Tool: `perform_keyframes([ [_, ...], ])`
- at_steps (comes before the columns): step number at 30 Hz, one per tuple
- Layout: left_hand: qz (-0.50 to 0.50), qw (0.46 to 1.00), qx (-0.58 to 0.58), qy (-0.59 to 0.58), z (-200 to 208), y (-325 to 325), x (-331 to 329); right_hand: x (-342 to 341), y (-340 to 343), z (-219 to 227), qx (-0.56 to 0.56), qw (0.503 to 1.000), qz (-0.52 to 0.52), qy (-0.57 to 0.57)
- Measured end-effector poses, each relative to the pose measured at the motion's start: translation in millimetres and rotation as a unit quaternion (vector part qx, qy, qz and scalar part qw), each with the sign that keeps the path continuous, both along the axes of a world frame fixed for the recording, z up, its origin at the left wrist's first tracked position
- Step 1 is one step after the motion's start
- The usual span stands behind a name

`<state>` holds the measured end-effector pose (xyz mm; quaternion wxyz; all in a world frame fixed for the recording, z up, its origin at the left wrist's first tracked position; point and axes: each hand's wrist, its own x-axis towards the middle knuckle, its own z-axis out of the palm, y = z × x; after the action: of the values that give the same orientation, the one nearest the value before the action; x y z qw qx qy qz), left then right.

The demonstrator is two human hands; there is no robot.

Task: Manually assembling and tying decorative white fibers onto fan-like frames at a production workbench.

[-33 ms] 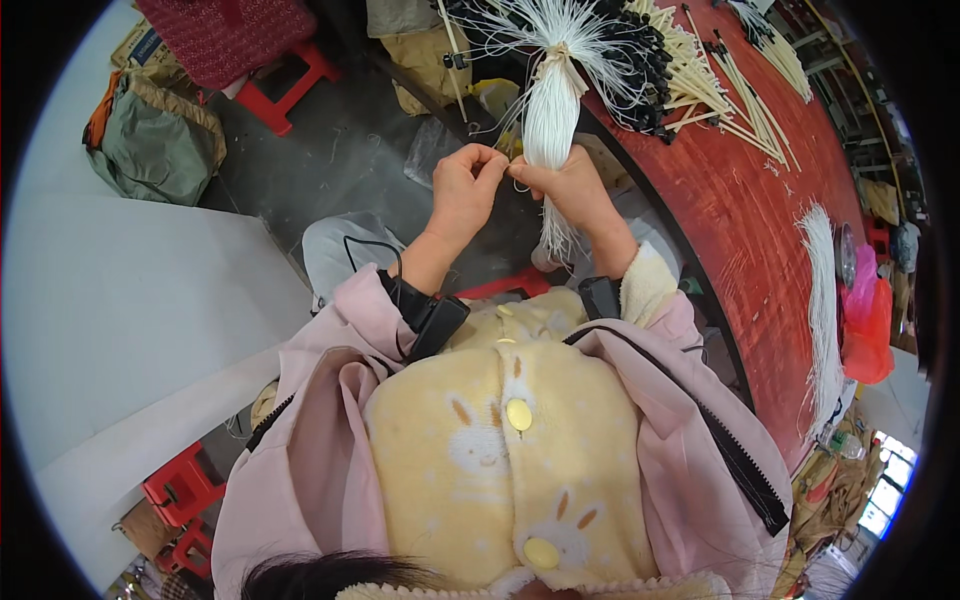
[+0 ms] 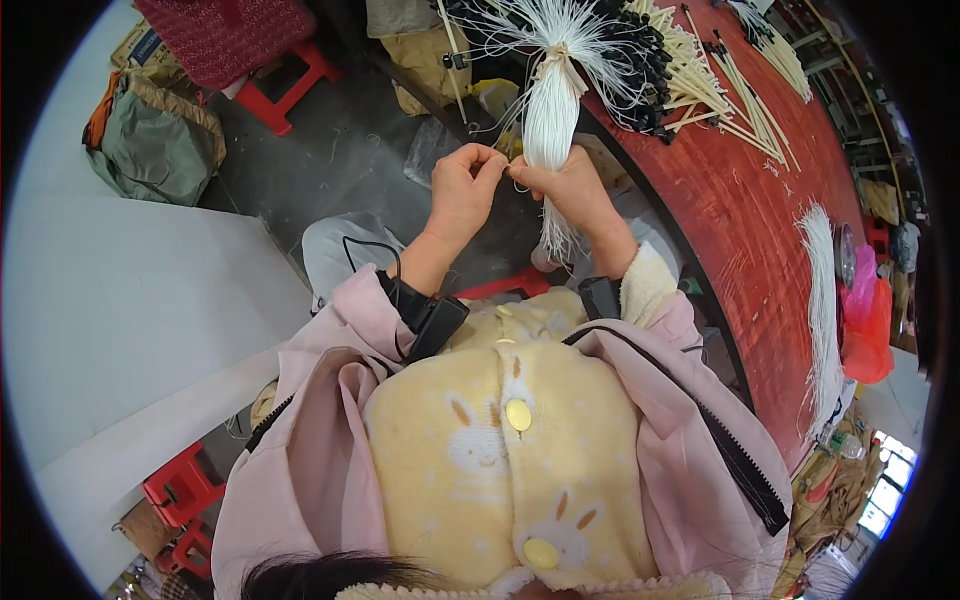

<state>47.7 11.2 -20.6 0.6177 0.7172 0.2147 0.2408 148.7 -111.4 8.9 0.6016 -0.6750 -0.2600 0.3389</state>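
Observation:
My right hand (image 2: 570, 187) is wrapped round a thick bundle of white strings (image 2: 549, 118), below a tan tie that binds it. Above the tie the strings fan out toward black pieces on the table; their loose lower ends hang beneath my hand. Close beside it, my left hand (image 2: 467, 188) is closed in a pinch, its fingertips almost meeting my right thumb. Whatever sits in that pinch is too small to make out. A thin pale stick with a black piece on it (image 2: 455, 62) stands beyond my left hand.
On the red table (image 2: 735, 230) at right lie several pale sticks (image 2: 690, 75) with black pieces (image 2: 650, 70). A second bundle of white strings (image 2: 822, 310) rests along its far right side, near a red plastic bag (image 2: 868, 330). Red stools (image 2: 285, 95) and a grey-green bag (image 2: 155, 140) stand left.

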Motion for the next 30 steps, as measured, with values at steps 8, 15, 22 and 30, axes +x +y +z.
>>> perform_keyframes([
  [8,0.002,0.96,-0.281,0.0,16.4,-4.4,-5.4,3.6,-0.3,-4.6,-0.014,1.0,0.001,-0.002],
  [15,-0.029,0.943,-0.333,0.005,10.9,-12.9,-6.3,4.0,-1.5,-2.7,-0.023,1.0,0.003,-0.012],
  [22,-0.022,0.926,-0.375,-0.025,-2.9,-9.8,2.4,8.7,-3.5,-6.1,-0.026,0.999,0.024,-0.033],
  [30,-0.011,0.844,-0.537,0.0,14.4,-0.9,-0.5,7.4,-3.1,-1.8,-0.016,0.999,0.022,-0.025],
])
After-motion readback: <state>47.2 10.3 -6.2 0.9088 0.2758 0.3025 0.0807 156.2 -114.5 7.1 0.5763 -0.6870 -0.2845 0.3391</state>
